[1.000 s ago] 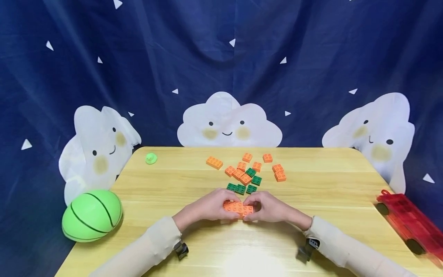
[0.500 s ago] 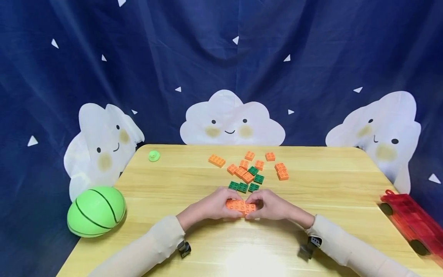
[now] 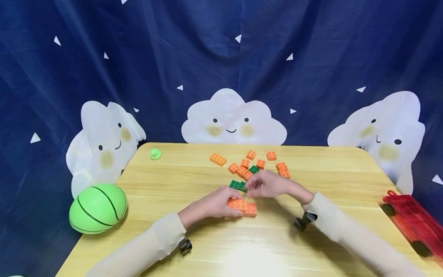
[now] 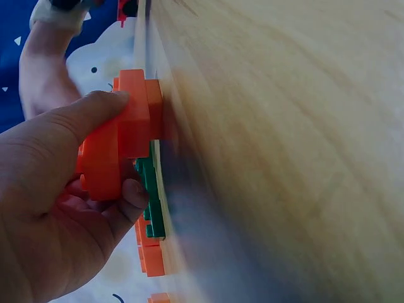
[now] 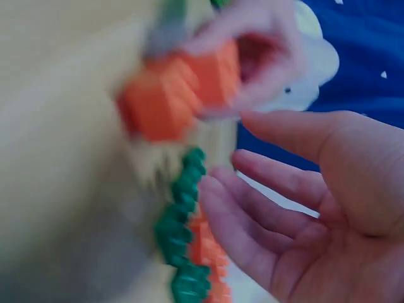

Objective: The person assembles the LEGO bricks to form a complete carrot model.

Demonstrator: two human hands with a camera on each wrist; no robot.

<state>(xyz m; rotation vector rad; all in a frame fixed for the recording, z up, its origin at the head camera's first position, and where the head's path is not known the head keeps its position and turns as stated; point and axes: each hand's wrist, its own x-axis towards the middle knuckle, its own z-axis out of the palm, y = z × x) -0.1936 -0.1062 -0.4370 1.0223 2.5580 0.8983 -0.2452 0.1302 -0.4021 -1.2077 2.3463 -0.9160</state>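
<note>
My left hand holds a joined group of orange toy bricks near the middle of the wooden table. In the left wrist view its thumb presses one side of the orange bricks, with fingers curled behind them. My right hand hovers over the green bricks, partly hiding them. In the right wrist view that hand has nothing between its thumb and loosely bent fingers. A row of green bricks lies beyond the fingertips, somewhat blurred.
Several loose orange bricks lie behind the green ones, and a longer orange brick sits to their left. A green ball is at the left edge, a small green toy at back left, a red toy cart at right.
My right hand has let go of the orange bricks and moved forward over the green ones. My left hand still holds the orange bricks. The head view has shifted slightly.
</note>
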